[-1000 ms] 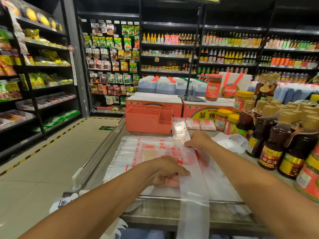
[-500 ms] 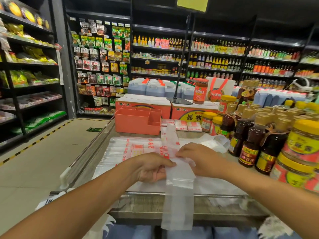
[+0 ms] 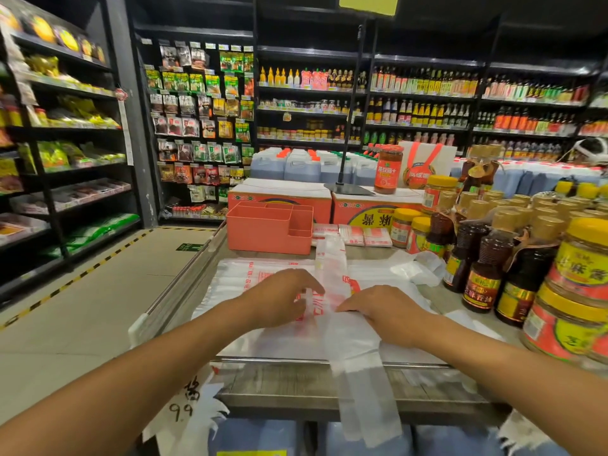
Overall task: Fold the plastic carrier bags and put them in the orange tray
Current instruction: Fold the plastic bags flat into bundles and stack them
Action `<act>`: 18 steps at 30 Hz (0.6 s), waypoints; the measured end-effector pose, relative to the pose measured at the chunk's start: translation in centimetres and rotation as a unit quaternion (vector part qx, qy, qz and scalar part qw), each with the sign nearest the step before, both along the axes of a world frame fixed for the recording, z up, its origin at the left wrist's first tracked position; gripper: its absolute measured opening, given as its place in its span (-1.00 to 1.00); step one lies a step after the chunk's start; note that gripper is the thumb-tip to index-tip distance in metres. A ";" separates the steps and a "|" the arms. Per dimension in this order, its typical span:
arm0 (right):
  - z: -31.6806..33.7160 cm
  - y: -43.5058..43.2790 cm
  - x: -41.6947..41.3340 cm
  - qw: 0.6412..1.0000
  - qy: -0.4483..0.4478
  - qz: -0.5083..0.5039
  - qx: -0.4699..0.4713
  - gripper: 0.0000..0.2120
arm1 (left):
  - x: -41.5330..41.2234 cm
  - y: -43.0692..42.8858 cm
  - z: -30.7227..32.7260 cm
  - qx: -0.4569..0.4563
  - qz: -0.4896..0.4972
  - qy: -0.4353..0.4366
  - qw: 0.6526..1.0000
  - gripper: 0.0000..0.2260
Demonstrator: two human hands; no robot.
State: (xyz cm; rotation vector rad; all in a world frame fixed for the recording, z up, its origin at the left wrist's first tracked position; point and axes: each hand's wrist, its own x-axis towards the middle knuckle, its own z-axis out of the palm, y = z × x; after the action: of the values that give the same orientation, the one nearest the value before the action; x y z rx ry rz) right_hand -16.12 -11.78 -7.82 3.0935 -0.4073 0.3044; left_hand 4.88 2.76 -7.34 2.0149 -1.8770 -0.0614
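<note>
Supermarket shelves ring a steel desk (image 3: 296, 386) spread with a flat stack of carrier bags (image 3: 237, 284). One bag, folded into a long narrow strip (image 3: 355, 357), runs from near the orange tray (image 3: 269, 228) at the back to over the front edge. The right hand (image 3: 385, 311) presses flat on it; the left hand (image 3: 283, 297) – fingers loosely bent, gripping nothing – touches its left edge. Sauce bottles (image 3: 487, 268) crowd the right.
</note>
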 end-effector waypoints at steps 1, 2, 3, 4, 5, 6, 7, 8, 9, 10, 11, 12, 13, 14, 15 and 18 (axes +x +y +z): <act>0.0 -0.1 0.0 1.000 0.006 -0.004 0.010 -0.62 | 0.3 -0.2 -0.4 0.025 -0.036 -0.019 0.999 -0.63; -0.1 -0.3 0.1 1.000 0.012 -0.011 0.017 -0.63 | 0.2 -0.4 -0.8 0.047 -0.062 -0.023 0.997 -0.62; -0.1 -0.4 0.1 0.999 0.018 -0.013 0.023 -0.63 | 0.1 -0.4 -1.0 0.058 -0.078 -0.017 0.995 -0.61; -0.1 -0.6 0.2 0.999 0.023 -0.020 0.028 -0.64 | 0.0 -0.5 -1.4 0.060 -0.090 -0.003 0.994 -0.61; -0.1 -0.8 0.3 0.998 0.034 -0.033 0.033 -0.71 | -0.1 -0.7 -1.5 0.055 -0.092 0.014 0.994 -0.62; 0.3 -0.6 0.4 0.997 0.056 -0.055 0.018 -0.81 | -0.2 -0.6 -1.4 0.050 -0.085 0.035 0.994 -0.66; 0.5 -0.4 0.5 0.994 0.078 -0.070 0.012 -0.81 | 0.0 -0.8 -1.4 0.046 -0.076 0.057 0.994 -0.72; 1.0 0.1 0.5 0.993 0.081 -0.078 0.019 -0.71 | 0.1 -0.9 -1.4 0.041 -0.068 0.075 0.994 -0.80; 1.2 0.2 0.6 0.994 0.072 -0.076 0.036 -0.68 | 0.3 -1.1 -1.4 0.035 -0.062 0.093 0.993 -0.85; 1.3 0.4 0.7 0.994 0.045 -0.078 0.062 -0.68 | 0.3 -1.3 -1.5 0.031 -0.053 0.103 0.993 -0.85; 1.4 0.2 0.8 0.993 0.029 -0.084 0.082 -0.68 | 0.4 -1.6 -1.6 0.029 -0.038 0.123 0.991 -0.86; 1.1 -0.3 0.9 0.989 0.019 -0.096 0.114 -0.67 | 0.5 -1.9 -1.7 0.030 -0.018 0.151 0.988 -0.90; 1.1 -0.6 1.0 0.986 0.006 -0.106 0.129 -0.67 | 0.5 -2.2 -1.7 0.033 0.001 0.180 0.983 -0.92; 1.0 -1.0 1.3 0.981 -0.012 -0.118 0.155 -0.71 | 0.6 -2.5 -1.6 0.039 0.019 0.199 0.979 -0.89; 1.0 -1.3 1.6 0.974 -0.034 -0.118 0.188 -0.76 | 0.8 -2.8 -1.7 0.041 0.033 0.208 0.977 -0.84; 1.4 -1.7 3.0 0.947 -0.089 -0.119 0.283 -0.82 | 1.0 -3.5 -1.7 0.048 0.055 0.211 0.975 -0.70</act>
State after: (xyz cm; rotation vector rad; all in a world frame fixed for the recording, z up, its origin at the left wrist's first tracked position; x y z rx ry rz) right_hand -13.08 -13.48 -6.45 3.5116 -1.0348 0.5511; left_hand 5.90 -0.73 -9.05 1.9713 -1.5186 -0.5189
